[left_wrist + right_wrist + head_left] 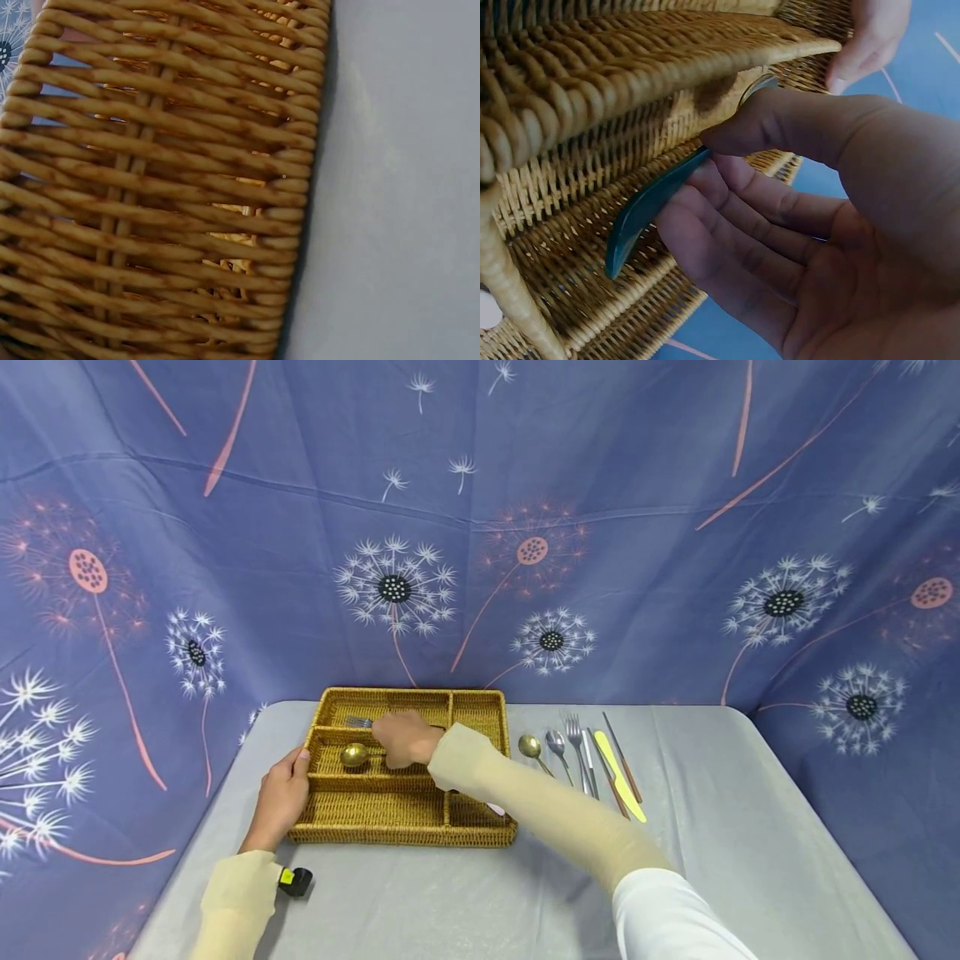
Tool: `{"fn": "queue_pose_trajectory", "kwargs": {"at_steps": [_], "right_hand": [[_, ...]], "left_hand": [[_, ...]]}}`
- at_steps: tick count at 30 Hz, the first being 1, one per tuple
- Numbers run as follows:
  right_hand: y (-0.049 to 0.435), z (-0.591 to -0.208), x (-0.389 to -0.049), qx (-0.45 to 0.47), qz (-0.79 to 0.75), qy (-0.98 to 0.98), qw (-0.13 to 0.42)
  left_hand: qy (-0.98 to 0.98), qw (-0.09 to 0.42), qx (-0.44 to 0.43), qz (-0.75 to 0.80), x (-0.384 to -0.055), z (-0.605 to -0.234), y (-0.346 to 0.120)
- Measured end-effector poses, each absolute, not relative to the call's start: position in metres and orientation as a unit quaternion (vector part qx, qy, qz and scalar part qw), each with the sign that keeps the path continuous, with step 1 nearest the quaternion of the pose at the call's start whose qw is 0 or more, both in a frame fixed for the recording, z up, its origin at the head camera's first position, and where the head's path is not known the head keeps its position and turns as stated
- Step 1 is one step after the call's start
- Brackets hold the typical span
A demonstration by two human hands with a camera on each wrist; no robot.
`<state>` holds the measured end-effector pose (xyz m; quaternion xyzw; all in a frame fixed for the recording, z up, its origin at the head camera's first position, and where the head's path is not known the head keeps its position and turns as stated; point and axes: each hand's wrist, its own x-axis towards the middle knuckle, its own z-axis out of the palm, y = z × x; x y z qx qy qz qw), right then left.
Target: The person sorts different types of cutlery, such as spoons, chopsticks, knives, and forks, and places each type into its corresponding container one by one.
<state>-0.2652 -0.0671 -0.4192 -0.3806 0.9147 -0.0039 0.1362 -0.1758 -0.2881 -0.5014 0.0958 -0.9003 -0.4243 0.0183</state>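
My right hand is over the middle of a woven cutlery tray. It pinches a fork between thumb and fingers, tines pointing left. The fork's dark green handle shows in the right wrist view, tilted above the woven floor of a compartment. Just below the tines, a gold spoon lies in the middle compartment. At the tray's left end my left hand grips the rim. The left wrist view is mostly filled by the tray's woven side wall.
Right of the tray lie a gold spoon, a silver spoon, a fork, a yellow knife and several other slim utensils. A pale object shows in the front right compartment, partly behind my right arm. A patterned blue cloth hangs behind the table.
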Motion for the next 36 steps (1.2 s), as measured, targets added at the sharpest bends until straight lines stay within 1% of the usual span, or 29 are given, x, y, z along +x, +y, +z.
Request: {"fn": "queue_pose_trajectory", "kwargs": {"at_steps": [6, 13, 24, 36], "right_hand": [[-0.069, -0.428, -0.269, -0.388, 0.041, 0.911, 0.136], [-0.07, -0.434, -0.27, -0.391, 0.059, 0.908, 0.135], [-0.073, -0.44, -0.271, -0.393, 0.071, 0.908, 0.128], [-0.062, -0.431, -0.27, -0.383, 0.016, 0.915, 0.125]], "left_hand": [[-0.9, 0.01, 0.099, -0.425, -0.176, -0.501, -0.288], [-0.902, 0.025, 0.1, -0.419, -0.176, -0.503, -0.287], [-0.903, 0.007, 0.101, -0.417, -0.179, -0.502, -0.288], [-0.902, 0.024, 0.093, -0.421, -0.176, -0.503, -0.289]]}}
